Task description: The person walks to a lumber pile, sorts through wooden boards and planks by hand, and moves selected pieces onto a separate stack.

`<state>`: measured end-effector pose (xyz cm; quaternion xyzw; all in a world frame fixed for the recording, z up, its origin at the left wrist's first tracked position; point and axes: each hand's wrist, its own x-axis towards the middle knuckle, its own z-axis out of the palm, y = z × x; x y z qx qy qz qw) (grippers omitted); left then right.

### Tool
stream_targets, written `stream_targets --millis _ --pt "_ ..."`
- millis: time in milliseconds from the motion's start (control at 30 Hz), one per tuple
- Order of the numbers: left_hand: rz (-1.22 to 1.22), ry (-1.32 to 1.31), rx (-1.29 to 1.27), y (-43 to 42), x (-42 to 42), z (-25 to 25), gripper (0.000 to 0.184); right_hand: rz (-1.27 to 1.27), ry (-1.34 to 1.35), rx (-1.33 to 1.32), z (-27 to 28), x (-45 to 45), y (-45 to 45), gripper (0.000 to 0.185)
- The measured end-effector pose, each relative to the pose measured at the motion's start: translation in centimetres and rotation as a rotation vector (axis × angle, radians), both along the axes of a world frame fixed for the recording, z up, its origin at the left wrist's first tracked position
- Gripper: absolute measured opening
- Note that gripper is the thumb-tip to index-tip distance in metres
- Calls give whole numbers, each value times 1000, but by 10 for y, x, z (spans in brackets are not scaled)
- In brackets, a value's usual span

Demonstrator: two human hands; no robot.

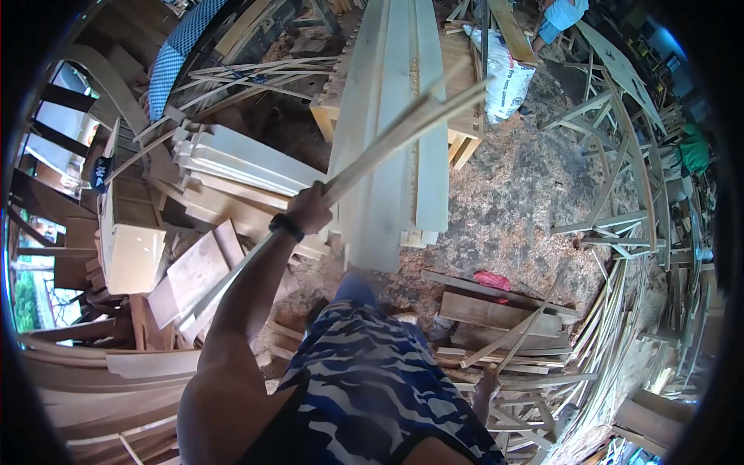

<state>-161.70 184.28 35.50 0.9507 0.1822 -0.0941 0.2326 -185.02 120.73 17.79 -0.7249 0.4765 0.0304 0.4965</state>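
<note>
My left hand point(310, 208), with a dark band at the wrist, is closed around long thin wooden strips point(395, 147). They slant from the lower left up across a stack of pale planks point(377, 93), and their far ends spread apart. Low on the right, my right hand point(486, 386) is partly hidden beside my camouflage-patterned clothing. Its fingers are wrapped round a narrow wooden stick point(521, 341) that points up and to the right. Scrap boards point(500, 311) lie on the ground just beyond that hand.
Left of the planks are stacked boards point(248, 159) and a wooden cabinet-like box point(133, 244). A white printed sack point(505, 81) stands behind. Long loose strips point(597, 349) and a wooden frame point(620, 155) line the right side. Sawdust covers the floor point(511, 209). Another person point(559, 17) is at the top right.
</note>
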Motion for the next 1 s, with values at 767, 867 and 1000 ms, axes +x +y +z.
stream_targets --millis 767,867,1000 --pt "376 -136 -294 369 424 -275 78 216 175 -309 100 216 260 22" --pt "379 -160 -262 380 476 -306 76 370 188 -479 121 250 302 22" --pt "356 -129 -236 384 544 -321 77 371 294 -435 130 271 315 20"
